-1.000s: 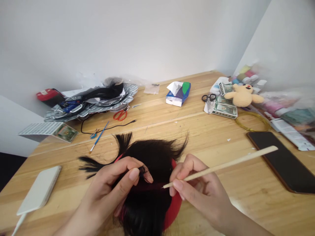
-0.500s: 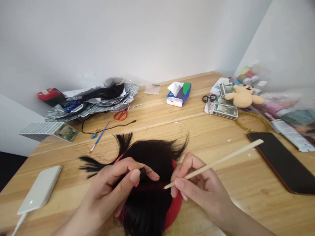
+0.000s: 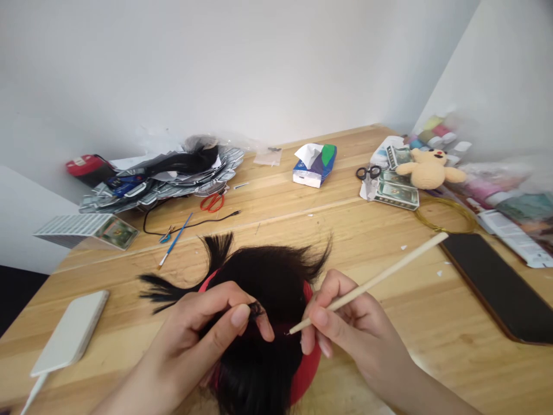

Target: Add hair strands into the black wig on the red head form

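In front of me lies a rounded red form covered with black hair (image 3: 268,271); its red base (image 3: 307,374) shows at the right side. My left hand (image 3: 207,334) rests over its left part, thumb and index finger pinched on a small tuft of black hair (image 3: 256,310). My right hand (image 3: 349,323) holds a pale wooden stick (image 3: 380,276) like a pen. A fine metal tip shows at the stick's lower end, close above the black hair. Its other end points up and right. Whether the tip touches the hair I cannot tell.
A black phone (image 3: 496,288) lies right, a white power bank (image 3: 71,331) left. Farther back are a blue brush (image 3: 175,242), red-handled scissors (image 3: 212,202), a tissue pack (image 3: 313,167), black scissors (image 3: 368,173), a plush toy (image 3: 432,169) and a hair bundle on packaging (image 3: 185,164).
The wooden stick's upper end has swung slightly left and up as my right hand shifts its angle. My left fingertips have turned a little, showing more of the tuft.
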### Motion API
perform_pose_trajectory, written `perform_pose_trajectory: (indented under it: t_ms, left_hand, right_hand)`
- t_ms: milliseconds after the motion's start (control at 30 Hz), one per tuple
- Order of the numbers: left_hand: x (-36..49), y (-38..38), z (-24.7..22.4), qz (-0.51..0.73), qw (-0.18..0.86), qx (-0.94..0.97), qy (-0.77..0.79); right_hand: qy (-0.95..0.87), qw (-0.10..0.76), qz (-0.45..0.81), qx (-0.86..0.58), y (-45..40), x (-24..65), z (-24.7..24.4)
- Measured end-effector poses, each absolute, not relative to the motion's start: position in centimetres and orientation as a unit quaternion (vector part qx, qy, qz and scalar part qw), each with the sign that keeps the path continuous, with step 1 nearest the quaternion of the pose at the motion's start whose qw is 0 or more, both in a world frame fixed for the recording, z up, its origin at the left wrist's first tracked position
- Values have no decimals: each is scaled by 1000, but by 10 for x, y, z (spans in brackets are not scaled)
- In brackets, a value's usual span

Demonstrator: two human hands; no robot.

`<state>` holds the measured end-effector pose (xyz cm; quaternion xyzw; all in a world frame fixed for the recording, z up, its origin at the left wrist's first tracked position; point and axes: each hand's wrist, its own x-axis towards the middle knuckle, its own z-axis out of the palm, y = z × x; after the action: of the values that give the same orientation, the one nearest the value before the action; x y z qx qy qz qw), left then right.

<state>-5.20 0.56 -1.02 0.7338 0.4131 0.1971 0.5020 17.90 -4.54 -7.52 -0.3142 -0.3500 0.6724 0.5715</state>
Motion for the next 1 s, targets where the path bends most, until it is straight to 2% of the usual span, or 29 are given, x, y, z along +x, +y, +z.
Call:
perform_pose_trajectory:
  t_ms: [467,767,867,1000]
  left_hand:
    - [-48,9,-4,159,506,752,391]
    - [-53,6,1,150,481,766,400]
    - [-53,9,7,194,448,769,412]
    - [-66,13,15,315,337,743,485]
  right_hand:
    - [-365,542,654,-380,-49,179,-68]
    - [-363,579,615,-394,-53,175,-70]
    - [-339,603,594,-411,-57,173,-63]
    - [-335,620,555,-441,-63,169,-56]
